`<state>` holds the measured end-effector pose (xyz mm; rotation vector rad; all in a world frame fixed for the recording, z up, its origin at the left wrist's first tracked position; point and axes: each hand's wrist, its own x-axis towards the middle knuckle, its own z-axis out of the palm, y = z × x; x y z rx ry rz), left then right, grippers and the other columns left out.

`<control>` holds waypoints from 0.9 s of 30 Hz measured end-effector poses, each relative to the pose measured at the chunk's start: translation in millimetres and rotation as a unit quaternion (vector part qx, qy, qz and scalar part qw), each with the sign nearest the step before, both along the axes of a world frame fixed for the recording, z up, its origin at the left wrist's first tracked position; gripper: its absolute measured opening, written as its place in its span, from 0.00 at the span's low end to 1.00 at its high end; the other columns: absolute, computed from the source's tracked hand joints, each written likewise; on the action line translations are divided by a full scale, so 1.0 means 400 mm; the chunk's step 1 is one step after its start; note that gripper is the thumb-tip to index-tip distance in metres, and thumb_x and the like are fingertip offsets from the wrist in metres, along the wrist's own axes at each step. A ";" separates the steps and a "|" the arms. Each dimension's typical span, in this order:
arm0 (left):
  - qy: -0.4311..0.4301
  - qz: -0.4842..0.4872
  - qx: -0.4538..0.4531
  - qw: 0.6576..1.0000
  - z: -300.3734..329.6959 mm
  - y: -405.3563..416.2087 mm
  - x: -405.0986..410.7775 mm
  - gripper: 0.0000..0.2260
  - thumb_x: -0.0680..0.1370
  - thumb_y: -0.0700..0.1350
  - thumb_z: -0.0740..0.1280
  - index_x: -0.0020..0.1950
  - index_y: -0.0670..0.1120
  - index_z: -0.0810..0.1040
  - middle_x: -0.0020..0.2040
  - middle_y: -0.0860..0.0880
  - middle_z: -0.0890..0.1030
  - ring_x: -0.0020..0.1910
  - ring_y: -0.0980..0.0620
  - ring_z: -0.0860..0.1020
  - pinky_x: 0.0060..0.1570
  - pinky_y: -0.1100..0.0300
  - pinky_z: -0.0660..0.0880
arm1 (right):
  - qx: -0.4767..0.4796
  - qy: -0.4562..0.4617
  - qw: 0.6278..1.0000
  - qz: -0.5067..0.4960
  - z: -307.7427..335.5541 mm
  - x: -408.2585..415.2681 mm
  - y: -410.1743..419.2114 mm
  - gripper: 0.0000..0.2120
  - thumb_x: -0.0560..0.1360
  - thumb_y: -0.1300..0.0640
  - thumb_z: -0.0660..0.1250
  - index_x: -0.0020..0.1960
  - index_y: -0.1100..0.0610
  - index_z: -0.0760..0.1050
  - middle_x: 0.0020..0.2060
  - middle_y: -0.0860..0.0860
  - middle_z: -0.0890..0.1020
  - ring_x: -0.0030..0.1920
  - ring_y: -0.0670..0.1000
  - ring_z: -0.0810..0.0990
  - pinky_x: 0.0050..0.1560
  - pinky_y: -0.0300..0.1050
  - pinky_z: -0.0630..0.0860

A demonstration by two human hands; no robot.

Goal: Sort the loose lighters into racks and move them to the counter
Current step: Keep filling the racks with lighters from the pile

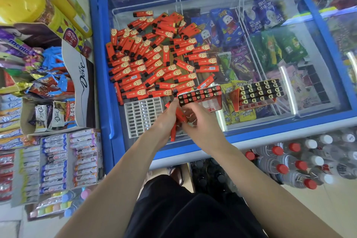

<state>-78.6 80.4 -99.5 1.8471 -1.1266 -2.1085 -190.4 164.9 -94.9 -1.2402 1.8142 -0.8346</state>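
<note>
- Far left: candy shelves [48, 102], not part of this.
- Empty white rack [143, 117] flat on the freezer lid [289, 120], just left of the hands, slots facing up.
- Big loose pile of red lighters [154, 60] spread on the glass beyond that rack, lying every which way.
- Left hand [167, 117] curled round a small bunch of lighters [180, 116], long axes running roughly toward the body, one poking out below the fist.
- Right hand [197, 120] right against it, fingers [188, 111] bent onto the same bunch; looks like pinching one out, though exact hold is hard to tell.
- Half-filled rack [200, 97] touching distance ahead of the fingers, slightly right, so right hand nearer; lighter probably needs standing upright to drop into a slot.
- Full-looking rack [257, 92] further right, well apart.
</note>
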 end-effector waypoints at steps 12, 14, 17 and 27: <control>-0.046 -0.107 -0.074 0.990 -0.018 -0.005 0.005 0.48 0.68 0.81 0.53 0.67 0.42 0.75 0.45 0.48 0.78 0.41 0.48 0.76 0.47 0.51 0.73 | 0.063 -0.054 0.995 -0.056 -0.025 -0.047 0.028 0.27 0.77 0.64 0.71 0.71 0.47 0.68 0.43 0.44 0.82 0.39 0.45 0.83 0.44 0.46 0.79; -0.042 -0.106 -0.085 0.990 -0.023 -0.010 0.002 0.37 0.75 0.75 0.57 0.60 0.42 0.74 0.45 0.46 0.75 0.40 0.45 0.73 0.46 0.50 0.71 | 0.069 -0.115 0.986 -0.102 -0.024 -0.069 0.039 0.34 0.75 0.66 0.72 0.74 0.42 0.65 0.47 0.46 0.83 0.44 0.46 0.84 0.47 0.46 0.81; -0.052 -0.121 -0.114 0.985 -0.038 -0.015 -0.005 0.16 0.85 0.58 0.61 0.45 0.47 0.68 0.43 0.42 0.70 0.40 0.45 0.68 0.41 0.52 0.65 | 0.067 -0.129 0.978 -0.149 -0.020 -0.104 0.046 0.31 0.77 0.67 0.71 0.71 0.41 0.67 0.52 0.47 0.81 0.48 0.50 0.86 0.47 0.44 0.81; -0.079 -0.119 -0.115 0.983 -0.053 -0.023 -0.010 0.14 0.84 0.57 0.62 0.51 0.46 0.72 0.41 0.46 0.75 0.38 0.47 0.72 0.42 0.51 0.71 | 0.014 0.072 0.988 -0.138 -0.041 -0.116 -0.007 0.10 0.81 0.66 0.66 0.60 0.56 0.75 0.39 0.49 0.82 0.35 0.48 0.80 0.34 0.38 0.76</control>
